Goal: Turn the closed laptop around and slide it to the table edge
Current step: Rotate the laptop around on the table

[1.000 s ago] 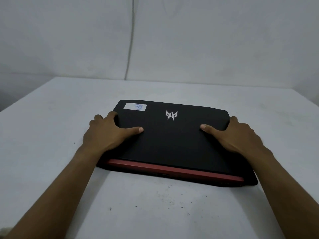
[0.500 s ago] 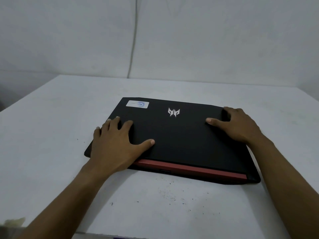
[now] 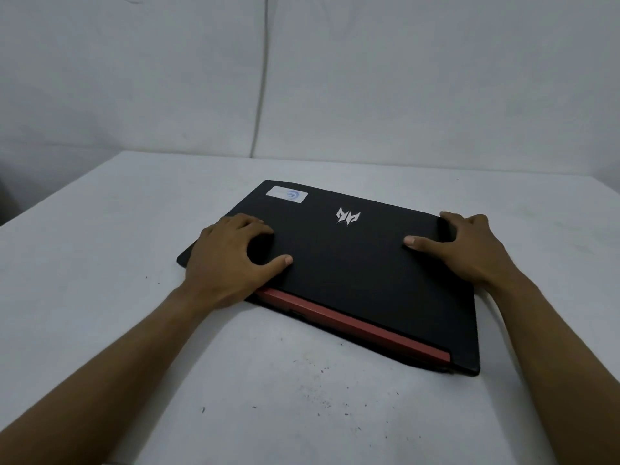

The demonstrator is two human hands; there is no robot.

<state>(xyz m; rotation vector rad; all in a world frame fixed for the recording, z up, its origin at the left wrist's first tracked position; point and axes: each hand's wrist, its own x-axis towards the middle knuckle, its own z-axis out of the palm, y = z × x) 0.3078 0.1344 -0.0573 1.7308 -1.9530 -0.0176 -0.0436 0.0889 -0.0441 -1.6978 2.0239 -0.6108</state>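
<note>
The closed black laptop [image 3: 352,280] lies on the white table [image 3: 100,250], skewed, with its red hinge strip [image 3: 352,325] facing me and sloping down to the right. A silver logo [image 3: 348,216] and a white sticker [image 3: 287,195] mark the lid. My left hand [image 3: 228,260] presses on the near left part of the lid, its fingers arched and its thumb spread. My right hand [image 3: 469,246] grips the far right corner, with the fingers curled over the edge and the thumb flat on the lid.
A white wall [image 3: 419,78] with a thin vertical line [image 3: 261,78] rises behind the table's far edge. Dark specks [image 3: 318,391] dot the tabletop in front of the laptop. The table's left edge runs diagonally at the far left.
The laptop has turned clockwise: its left end swung away from me and its near right corner came closer. My left hand slid from the left side onto the lid.
</note>
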